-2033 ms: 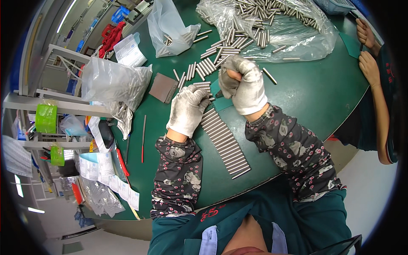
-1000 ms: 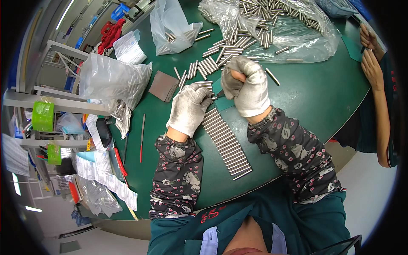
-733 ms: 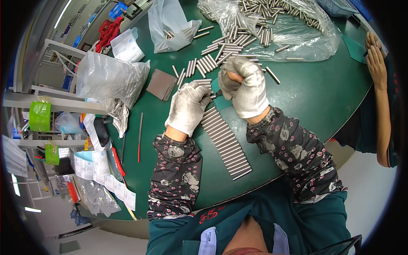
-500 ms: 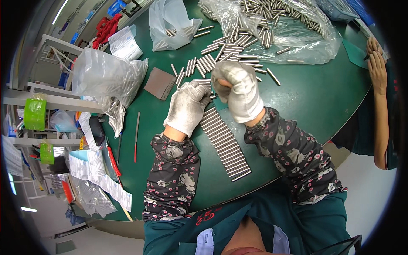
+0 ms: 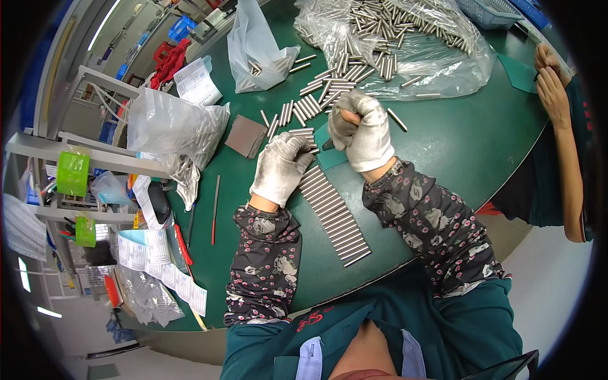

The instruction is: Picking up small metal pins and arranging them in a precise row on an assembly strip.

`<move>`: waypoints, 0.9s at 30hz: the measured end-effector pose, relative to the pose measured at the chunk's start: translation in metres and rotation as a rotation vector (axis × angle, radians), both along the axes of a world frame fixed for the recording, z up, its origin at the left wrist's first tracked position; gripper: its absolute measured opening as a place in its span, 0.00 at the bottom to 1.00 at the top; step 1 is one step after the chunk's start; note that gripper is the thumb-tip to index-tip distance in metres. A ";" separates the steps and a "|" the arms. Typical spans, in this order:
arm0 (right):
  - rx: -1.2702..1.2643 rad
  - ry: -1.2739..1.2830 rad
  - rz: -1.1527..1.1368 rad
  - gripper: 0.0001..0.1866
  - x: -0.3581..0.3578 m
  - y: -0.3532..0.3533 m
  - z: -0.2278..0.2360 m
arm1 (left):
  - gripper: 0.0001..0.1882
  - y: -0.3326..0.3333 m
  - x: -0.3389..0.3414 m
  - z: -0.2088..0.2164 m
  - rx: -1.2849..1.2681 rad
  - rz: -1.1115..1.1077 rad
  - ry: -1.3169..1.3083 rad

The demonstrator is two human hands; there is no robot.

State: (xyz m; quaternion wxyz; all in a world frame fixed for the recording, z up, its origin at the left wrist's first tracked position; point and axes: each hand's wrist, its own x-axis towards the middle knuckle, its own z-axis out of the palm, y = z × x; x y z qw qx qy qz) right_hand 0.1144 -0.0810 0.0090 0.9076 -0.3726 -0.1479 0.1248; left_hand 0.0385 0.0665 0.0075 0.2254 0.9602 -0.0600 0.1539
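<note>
The left hand is curled, its grip hidden, and the right hand clenches a dark-tipped tool, while the metal pin row lies toward five o'clock from the left hand, where a brushing left sleeve could roll pins askew.

Pins, metal, smooth, glossy, ranked at dial centre and heaped towards one o'clock. Bench, green, smooth, light sheen. Gloves, pale cloth, matt, soiled. Sleeves, printed cloth. Sack, one to two o'clock, clear plastic, crinkled, glossy. Bag, ten o'clock, cloudy plastic. Block, ten to eleven, brown, matt. Sheets, eight o'clock, paper.
</note>
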 end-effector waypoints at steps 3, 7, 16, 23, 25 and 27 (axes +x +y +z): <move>-0.076 -0.082 0.010 0.20 0.000 -0.003 0.002 | 0.11 -0.002 0.002 0.001 0.044 -0.001 0.000; -0.099 -0.036 0.042 0.19 -0.001 -0.005 0.010 | 0.11 0.000 0.004 0.000 0.057 -0.020 -0.009; -0.118 -0.029 0.031 0.20 -0.002 -0.002 0.008 | 0.11 -0.001 0.004 0.001 0.053 -0.023 -0.008; -0.079 0.021 -0.013 0.20 -0.002 0.003 0.005 | 0.11 0.000 0.003 0.001 0.060 -0.023 -0.017; -0.028 0.035 0.071 0.19 -0.003 -0.001 0.008 | 0.11 0.000 0.003 0.001 0.073 -0.028 -0.020; -0.049 0.029 0.045 0.19 -0.002 0.000 0.006 | 0.11 -0.001 0.004 0.000 0.069 -0.027 -0.013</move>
